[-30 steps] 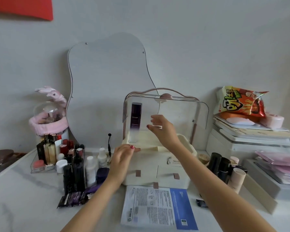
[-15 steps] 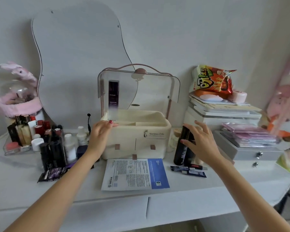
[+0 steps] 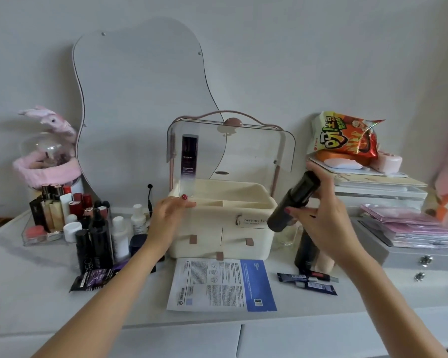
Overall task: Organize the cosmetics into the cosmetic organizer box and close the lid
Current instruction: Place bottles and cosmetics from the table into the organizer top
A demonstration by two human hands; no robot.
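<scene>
Cream plastic makes up the organizer box, which stands at the middle of the white tabletop with its clear lid swung up and open behind it. Inside the box, at the back left corner, a tall purple bottle stands upright; the other compartments look bare from this angle. Small pink tabs mark the drawers on the front face.

The left hand rests against the box's left front corner, fingers loosely spread along the rim, not closed around anything. The right hand is clenched on a black bottle, held tilted in the air just right of the box, its top end up toward the lid's right edge and its lower end in front of the box's right front corner.

Left of the box stands a crowd of cosmetics: black bottles, white bottles, and lipsticks in a clear tray. A sheet mask packet lies flat in front of the box, and small dark tubes lie to its right. Another dark bottle stands below the right hand. A wavy mirror leans on the wall behind, and a snack bag sits atop a stack at the right.
</scene>
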